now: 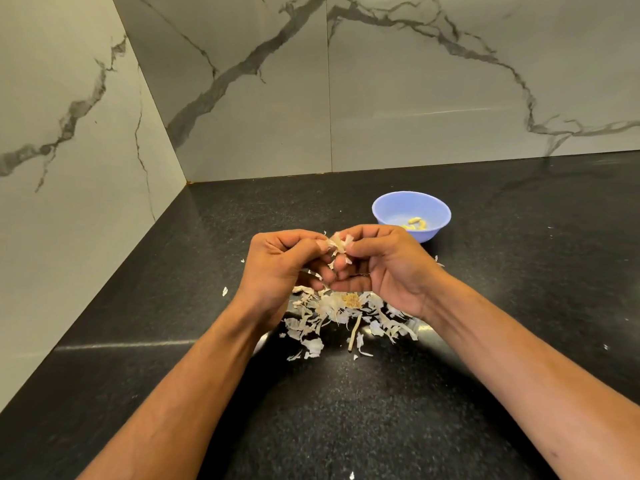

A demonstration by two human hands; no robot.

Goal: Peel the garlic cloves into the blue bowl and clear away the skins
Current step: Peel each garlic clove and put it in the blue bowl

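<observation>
Both hands are held together above the black speckled countertop (485, 306), fingers curled inward and meeting at the fingertips. A garlic clove (338, 244) with papery skin flaring off it is pinched between them: the left hand (277, 268) grips it from the left with thumb and forefinger, the right hand (388, 265) clamps it from the right, thumb on top. How much of the clove is already bare cannot be told; it is mostly hidden by fingers and loose skin. Directly beneath the hands, a pile of garlic skins (346, 317) is spread on the countertop, partly covered by the wrists. A dry root base (352, 300) is seen near the top of the pile and a pale stem piece (354, 336) lies at its near edge. Stray flakes are scattered around the pile: one (224, 291) to the left, a few near the right wrist, one (352, 475) at the bottom edge of the view. The blue bowl (391, 206) stands upright behind and to the right of the hands, just beyond the right knuckles, which overlap its near rim in this view. Peeled cloves (418, 223) are seen lying in the bottom of the bowl; the exact count cannot be told. The countertop is bounded by marble-look wall tiles (415, 81) at the back and left, meeting in a corner at rear left.
</observation>
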